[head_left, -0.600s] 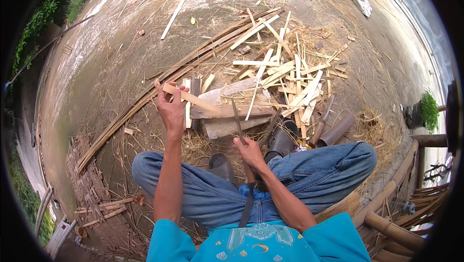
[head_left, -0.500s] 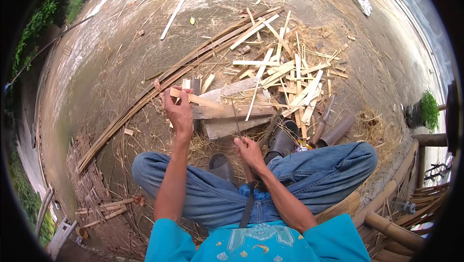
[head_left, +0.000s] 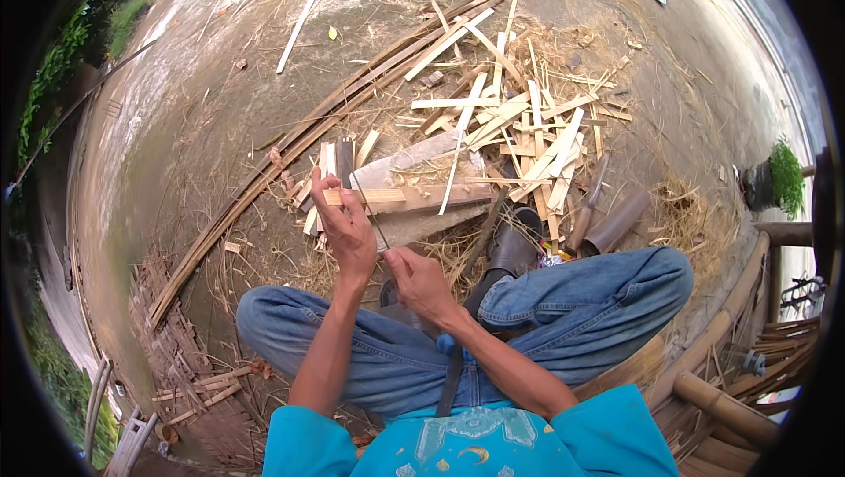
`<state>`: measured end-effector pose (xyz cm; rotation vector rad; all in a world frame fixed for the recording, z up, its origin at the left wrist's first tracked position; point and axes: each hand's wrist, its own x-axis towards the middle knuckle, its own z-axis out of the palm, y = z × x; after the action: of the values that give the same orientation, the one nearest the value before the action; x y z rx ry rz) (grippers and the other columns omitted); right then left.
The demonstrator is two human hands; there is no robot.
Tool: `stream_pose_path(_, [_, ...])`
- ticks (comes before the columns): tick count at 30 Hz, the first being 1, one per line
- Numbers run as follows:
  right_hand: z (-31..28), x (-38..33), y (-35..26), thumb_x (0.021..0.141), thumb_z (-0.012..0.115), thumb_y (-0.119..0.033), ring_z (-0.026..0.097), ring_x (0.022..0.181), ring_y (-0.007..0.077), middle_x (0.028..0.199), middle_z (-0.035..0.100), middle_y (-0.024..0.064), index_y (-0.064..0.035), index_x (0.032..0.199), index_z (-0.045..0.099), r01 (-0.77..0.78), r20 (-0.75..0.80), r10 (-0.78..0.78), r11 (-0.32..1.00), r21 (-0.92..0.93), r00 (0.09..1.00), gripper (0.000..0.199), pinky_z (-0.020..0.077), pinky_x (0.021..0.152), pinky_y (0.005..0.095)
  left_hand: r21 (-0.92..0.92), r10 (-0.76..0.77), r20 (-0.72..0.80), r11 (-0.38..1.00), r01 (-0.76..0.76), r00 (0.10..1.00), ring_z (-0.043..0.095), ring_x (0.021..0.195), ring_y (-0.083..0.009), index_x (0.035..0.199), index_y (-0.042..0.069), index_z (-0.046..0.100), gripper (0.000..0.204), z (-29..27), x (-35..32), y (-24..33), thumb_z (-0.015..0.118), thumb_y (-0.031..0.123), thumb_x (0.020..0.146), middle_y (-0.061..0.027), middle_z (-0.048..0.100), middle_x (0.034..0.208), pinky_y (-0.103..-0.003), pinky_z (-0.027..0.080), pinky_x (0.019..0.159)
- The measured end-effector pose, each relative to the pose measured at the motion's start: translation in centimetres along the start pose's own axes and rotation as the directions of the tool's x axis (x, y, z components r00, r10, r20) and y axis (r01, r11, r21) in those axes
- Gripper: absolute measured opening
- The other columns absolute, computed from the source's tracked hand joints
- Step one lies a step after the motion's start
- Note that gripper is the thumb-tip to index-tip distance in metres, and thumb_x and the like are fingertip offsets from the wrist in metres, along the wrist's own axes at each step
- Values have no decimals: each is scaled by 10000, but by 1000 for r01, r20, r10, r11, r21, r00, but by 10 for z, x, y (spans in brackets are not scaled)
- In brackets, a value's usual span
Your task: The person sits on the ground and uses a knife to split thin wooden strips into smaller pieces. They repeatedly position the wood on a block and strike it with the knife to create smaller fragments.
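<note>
My left hand [head_left: 349,239] pinches one end of a short, flat bamboo strip [head_left: 384,196], which points to the right over a wooden block [head_left: 444,198]. Closed around a knife is my right hand [head_left: 422,282], just right of and nearer than the left. The thin dark knife blade [head_left: 371,211] slants up and left across the strip, close to my left fingers. Whether the edge bites into the strip, I cannot tell. Most of the knife's handle is hidden by my right hand.
Pale split strips [head_left: 537,138] lie in a loose pile beyond my right foot. Long bamboo lengths [head_left: 290,147] run diagonally at the left. Beside the pile lie brown bamboo tubes [head_left: 618,229]. Bamboo rails [head_left: 717,411] stand at the lower right, near a potted plant [head_left: 785,179].
My right hand has moved left with the knife, so the blade now crosses the strip. My left hand has shifted slightly right and down, still holding the strip. The view has tilted a little.
</note>
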<state>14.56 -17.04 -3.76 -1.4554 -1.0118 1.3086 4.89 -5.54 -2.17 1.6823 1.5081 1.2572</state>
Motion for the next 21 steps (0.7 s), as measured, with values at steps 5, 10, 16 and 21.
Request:
stream_pose_path(5, [-14,19,56,1106,514,-345,563,567,118,618,563,52,51,1027,702,-198,-152,181,975,-104,972,446,460,547,317,-104,-45,15,994,46,999,527,1362,-403,1287,62,403,185,-2,2,-9,394,89,1104,-316,322,1605,-400,527,900])
stream_pose_path(10, [-2,-6,24,1100,511,-349,505,599,172,614,521,134,50,1005,679,135,-98,-146,984,-112,984,444,461,601,385,-95,-72,51,993,76,996,477,1429,-409,1267,67,390,157,-3,-1,-12,371,98,1114,-311,235,1670,-393,544,916])
stream_pose_path(16, [-12,3,36,1099,513,-384,378,546,232,586,397,175,52,864,634,-9,-132,-9,991,-131,991,510,379,558,426,-220,-136,127,962,162,982,418,1473,-401,1238,85,364,122,-10,10,-2,315,118,1131,-275,248,1668,-439,565,1047])
stream_pose_path(21, [-12,7,75,1099,514,-384,391,549,253,601,436,201,43,880,647,-43,-238,6,987,-153,971,498,392,572,431,-307,-142,161,933,187,977,412,1482,-377,1244,86,366,125,-7,11,2,324,129,1135,-268,292,1652,-438,557,1031])
